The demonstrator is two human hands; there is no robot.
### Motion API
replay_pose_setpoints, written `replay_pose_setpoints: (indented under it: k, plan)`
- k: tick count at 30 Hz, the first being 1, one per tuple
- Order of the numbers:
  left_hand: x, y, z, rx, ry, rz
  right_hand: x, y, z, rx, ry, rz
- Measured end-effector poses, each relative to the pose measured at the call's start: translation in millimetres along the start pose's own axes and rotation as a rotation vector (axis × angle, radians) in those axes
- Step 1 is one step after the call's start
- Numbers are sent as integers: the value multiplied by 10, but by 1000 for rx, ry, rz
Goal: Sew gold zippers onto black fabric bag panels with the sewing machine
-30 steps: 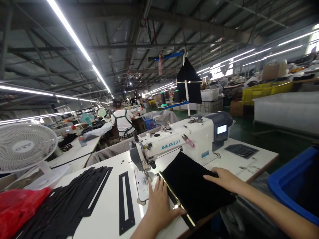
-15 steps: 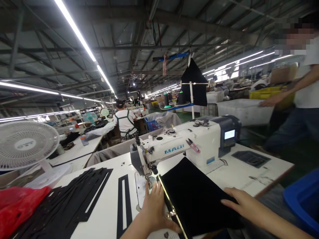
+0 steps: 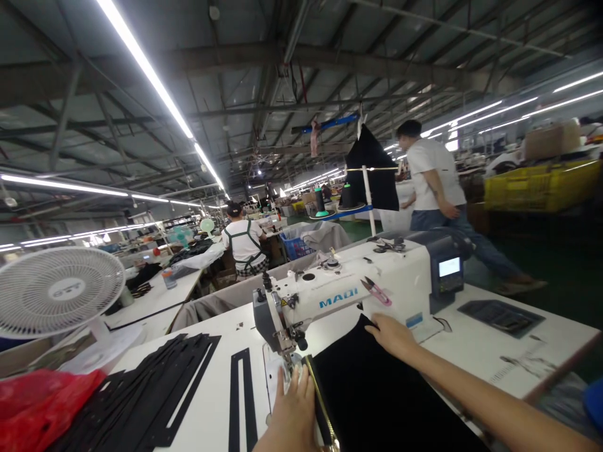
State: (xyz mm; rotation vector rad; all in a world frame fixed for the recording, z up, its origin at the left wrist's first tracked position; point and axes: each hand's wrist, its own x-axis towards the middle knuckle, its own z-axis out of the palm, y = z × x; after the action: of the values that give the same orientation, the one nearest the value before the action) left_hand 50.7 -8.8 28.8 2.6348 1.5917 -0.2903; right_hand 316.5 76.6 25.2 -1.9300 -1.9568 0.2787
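A black fabric panel (image 3: 377,395) with a gold zipper edge (image 3: 321,408) lies on the white table (image 3: 475,351) under the arm of a white sewing machine (image 3: 348,295). My left hand (image 3: 293,411) lies flat, fingers stretched, beside the zipper edge just in front of the needle and presser foot (image 3: 293,348). My right hand (image 3: 393,336) rests on the fabric's far corner close to the machine body, fingers bent onto the cloth.
Black cut frame pieces (image 3: 151,389) and a red bag (image 3: 38,405) lie at left, a white fan (image 3: 59,292) behind them. Pink snips (image 3: 375,290) sit on the machine. A person in a white shirt (image 3: 436,182) walks at right; another sits ahead (image 3: 242,242).
My right hand has moved forward from the fabric's near right edge to its far corner by the machine. The person at right has walked away leftward. The view has tilted up.
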Motion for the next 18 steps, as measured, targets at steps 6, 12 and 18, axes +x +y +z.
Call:
replay_pose_setpoints:
  k: [6,12,18]
  plan:
    - [-65,39,-136,-39,10,24,-189,-73,-50,-192,94,-113]
    - [-177,78,-235,-119,6,111,-601,-684,3,-228,106,-378]
    - [-165,35,-146,-139,-18,69,-815,-421,286,-78,-50,-515]
